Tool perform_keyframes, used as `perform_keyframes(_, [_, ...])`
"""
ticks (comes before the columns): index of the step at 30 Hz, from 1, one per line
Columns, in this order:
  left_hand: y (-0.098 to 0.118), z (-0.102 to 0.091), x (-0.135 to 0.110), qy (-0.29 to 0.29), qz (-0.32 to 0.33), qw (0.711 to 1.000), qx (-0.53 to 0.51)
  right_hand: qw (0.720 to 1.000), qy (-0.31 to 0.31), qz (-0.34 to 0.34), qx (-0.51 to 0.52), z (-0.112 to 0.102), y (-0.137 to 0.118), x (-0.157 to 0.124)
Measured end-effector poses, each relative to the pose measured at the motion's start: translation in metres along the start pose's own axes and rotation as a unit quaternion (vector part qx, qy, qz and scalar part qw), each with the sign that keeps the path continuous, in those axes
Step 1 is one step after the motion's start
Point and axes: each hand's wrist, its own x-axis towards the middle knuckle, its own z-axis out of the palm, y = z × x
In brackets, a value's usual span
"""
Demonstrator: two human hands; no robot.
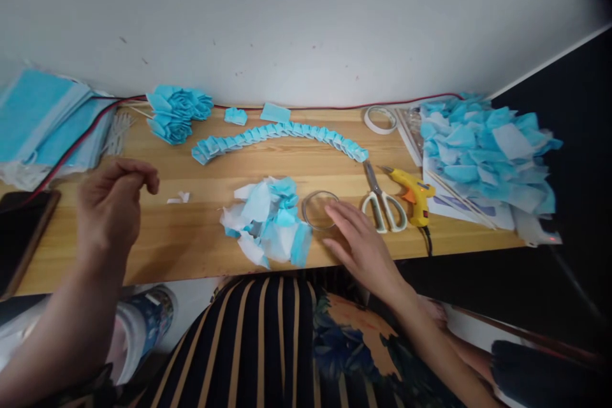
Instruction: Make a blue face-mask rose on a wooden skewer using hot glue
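My left hand (115,204) is raised above the left part of the table, its fingers curled in; whether anything is inside them is hidden. Below and right of it lie small white scraps (179,197). My right hand (361,239) has its fingers stretched and thumb apart, the fingertips at the right edge of a thin wire ring (306,207). Left of the ring is a loose pile of blue and white fabric pieces (268,220). Behind it curves a pleated blue strip (282,131). Blue fabric flowers (178,111) sit at the back left.
Scissors (380,201) and a yellow glue gun (415,194) lie right of my right hand. A tape roll (380,120) is behind them. A heap of blue pieces (488,146) fills the right end. Blue masks (43,121) and a phone (29,236) are left. A red-black cable (76,140) crosses there.
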Motion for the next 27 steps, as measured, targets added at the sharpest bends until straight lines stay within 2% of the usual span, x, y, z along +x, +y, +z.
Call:
perform_keyframes(3, [-0.003,-0.009,0.008,0.039,-0.007,0.998,-0.041,1.0,0.019,-0.006,-0.016,0.002,0.003,0.001])
perform_keyframes(5, [-0.006,-0.014,0.006,0.062,-0.02,0.997,0.037,0.999,0.035,-0.006,-0.031,0.006,0.005,0.002])
perform_keyframes(9, [-0.013,-0.019,-0.006,0.042,-0.057,0.984,0.161,0.996,0.044,0.016,-0.07,0.011,0.007,0.009])
perform_keyframes(13, [-0.018,-0.024,-0.01,0.028,-0.09,0.985,0.148,0.991,0.037,0.026,-0.128,0.009,0.02,0.019])
perform_keyframes(16, [-0.02,-0.029,-0.008,-0.011,-0.081,0.99,0.118,0.984,0.059,0.043,-0.165,0.003,0.037,0.026])
perform_keyframes(19, [-0.024,-0.032,-0.008,-0.067,-0.08,0.991,0.084,0.982,0.069,0.03,-0.176,-0.001,0.05,0.03])
perform_keyframes(23, [-0.027,-0.034,-0.012,-0.12,-0.119,0.985,0.037,0.984,0.078,-0.005,-0.16,-0.001,0.05,0.028])
perform_keyframes(27, [-0.022,-0.034,-0.015,-0.157,-0.103,0.982,0.018,0.987,0.079,-0.028,-0.14,0.001,0.044,0.021])
